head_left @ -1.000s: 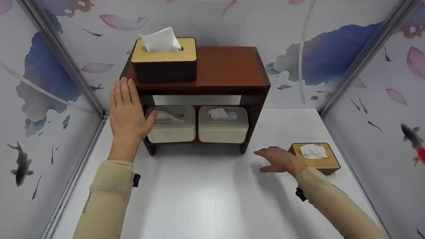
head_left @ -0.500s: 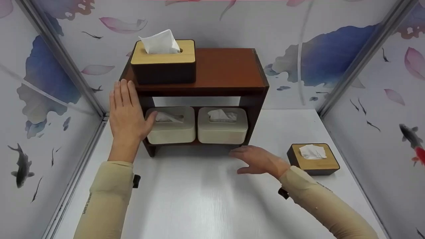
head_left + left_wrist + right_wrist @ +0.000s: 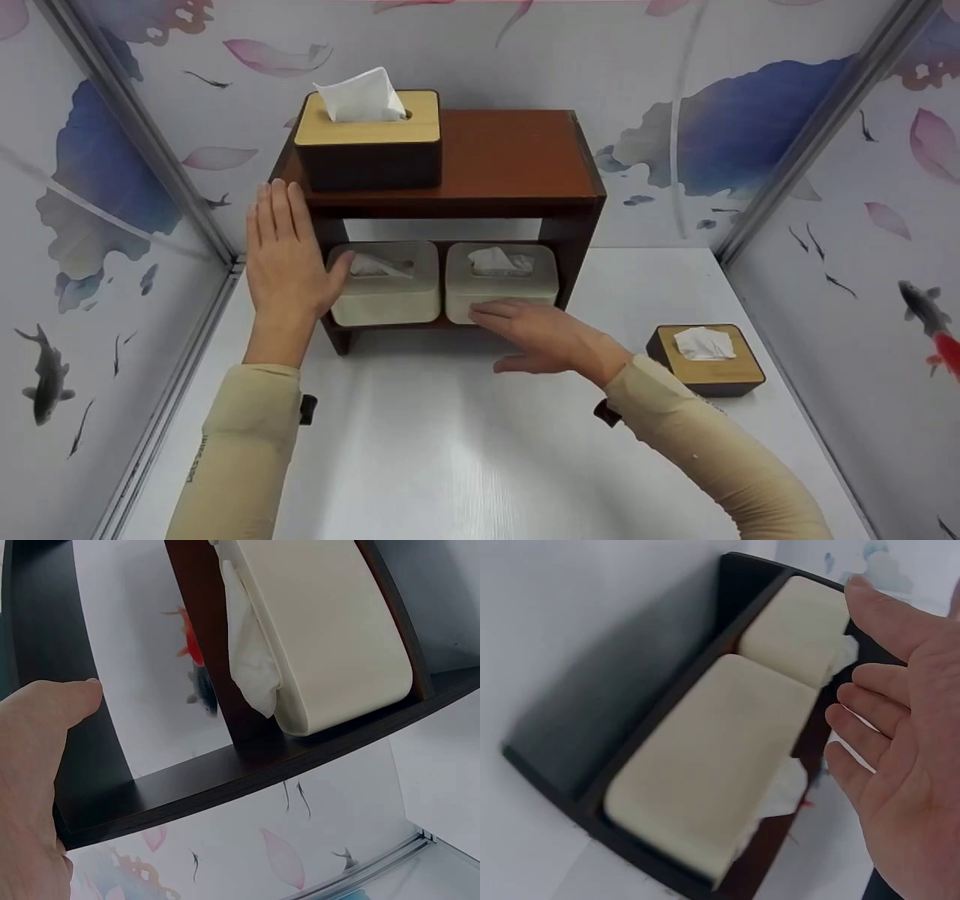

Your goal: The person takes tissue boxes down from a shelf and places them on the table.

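Note:
My left hand (image 3: 285, 262) lies against the left side of a reddish-brown two-level shelf (image 3: 517, 154), fingers straight and thumb apart; the left wrist view has the thumb by the shelf's dark upper part. On the lower level sit two cream tissue boxes side by side, a left one (image 3: 386, 304) and a right one (image 3: 480, 289), each with tissue showing. My right hand (image 3: 555, 337) hovers in front of the right cream box, fingers extended and nothing held. Its fingertips overlap that box's lower front in the head view; the right wrist view shows them apart from it.
A black tissue box with a wooden lid (image 3: 375, 165) stands on the shelf's top left, a tissue sticking up. Another wooden-lidded tissue box (image 3: 709, 373) rests on the white table (image 3: 450, 465) at the right. Printed panels (image 3: 787, 127) enclose the back and sides.
My right hand has moved left and slightly forward, from beside the wooden-lidded box on the table to in front of the right cream box. My left hand stays at the shelf's side.

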`<action>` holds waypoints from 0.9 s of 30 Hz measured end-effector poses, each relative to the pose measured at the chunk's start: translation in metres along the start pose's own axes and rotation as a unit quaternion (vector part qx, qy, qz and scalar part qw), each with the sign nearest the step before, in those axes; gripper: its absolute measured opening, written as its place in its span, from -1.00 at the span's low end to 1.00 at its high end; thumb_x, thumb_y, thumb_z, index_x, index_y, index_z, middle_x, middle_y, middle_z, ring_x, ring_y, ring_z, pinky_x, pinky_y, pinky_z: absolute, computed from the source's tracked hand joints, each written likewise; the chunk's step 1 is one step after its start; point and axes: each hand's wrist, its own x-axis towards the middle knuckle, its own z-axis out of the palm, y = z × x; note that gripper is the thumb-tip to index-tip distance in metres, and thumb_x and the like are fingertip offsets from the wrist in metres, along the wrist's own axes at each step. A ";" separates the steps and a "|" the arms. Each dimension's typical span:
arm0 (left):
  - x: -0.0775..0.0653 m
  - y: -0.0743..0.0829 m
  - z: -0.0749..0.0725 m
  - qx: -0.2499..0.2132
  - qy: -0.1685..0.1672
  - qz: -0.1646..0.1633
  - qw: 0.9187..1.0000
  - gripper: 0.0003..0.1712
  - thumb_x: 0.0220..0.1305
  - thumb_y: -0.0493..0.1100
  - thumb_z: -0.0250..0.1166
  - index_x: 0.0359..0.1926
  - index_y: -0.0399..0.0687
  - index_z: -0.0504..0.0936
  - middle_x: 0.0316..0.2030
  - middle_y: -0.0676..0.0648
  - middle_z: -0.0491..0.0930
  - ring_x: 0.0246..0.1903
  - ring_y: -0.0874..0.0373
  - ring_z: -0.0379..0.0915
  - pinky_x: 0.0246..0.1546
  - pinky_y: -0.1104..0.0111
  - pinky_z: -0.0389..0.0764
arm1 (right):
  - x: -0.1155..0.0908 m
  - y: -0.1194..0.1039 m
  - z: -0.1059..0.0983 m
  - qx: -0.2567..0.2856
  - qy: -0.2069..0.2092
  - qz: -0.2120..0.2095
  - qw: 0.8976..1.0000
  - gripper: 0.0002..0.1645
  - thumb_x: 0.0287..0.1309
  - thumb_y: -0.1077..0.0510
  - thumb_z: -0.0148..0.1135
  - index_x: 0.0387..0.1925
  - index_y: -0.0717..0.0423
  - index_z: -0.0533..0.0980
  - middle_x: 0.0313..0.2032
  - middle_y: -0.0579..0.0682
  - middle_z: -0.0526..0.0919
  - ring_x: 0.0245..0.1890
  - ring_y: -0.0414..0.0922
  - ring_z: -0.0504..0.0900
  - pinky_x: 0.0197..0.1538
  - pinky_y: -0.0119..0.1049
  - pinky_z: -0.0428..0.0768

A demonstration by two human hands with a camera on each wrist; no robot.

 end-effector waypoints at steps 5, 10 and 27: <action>-0.001 -0.001 0.002 -0.005 0.008 0.004 1.000 0.23 0.30 0.31 0.13 0.52 -0.23 -0.46 0.54 -0.28 -0.41 0.54 -0.18 -0.49 0.55 0.04 -0.31 | 0.012 -0.007 -0.023 -0.010 0.041 -0.027 0.999 -0.06 0.16 -0.17 0.33 0.46 0.04 0.19 0.46 0.01 0.24 0.44 0.01 0.28 0.44 -0.03 0.32; -0.001 -0.001 0.003 -0.004 0.013 0.006 1.000 0.22 0.30 0.31 0.13 0.52 -0.24 -0.45 0.54 -0.29 -0.39 0.54 -0.18 -0.48 0.55 0.04 -0.31 | 0.022 -0.014 -0.051 -0.016 0.073 -0.050 0.996 -0.07 0.22 -0.14 0.28 0.49 0.04 0.13 0.49 0.01 0.18 0.48 0.00 0.19 0.49 -0.01 0.22; 0.000 -0.001 0.002 -0.002 0.018 0.005 1.000 0.23 0.28 0.29 0.15 0.52 -0.24 -0.44 0.54 -0.29 -0.38 0.54 -0.18 -0.47 0.55 0.04 -0.30 | 0.051 -0.008 -0.120 -0.030 0.199 -0.051 0.978 0.04 0.14 -0.02 0.38 0.51 0.06 0.05 0.52 0.05 0.08 0.52 -0.01 0.06 0.56 -0.11 0.02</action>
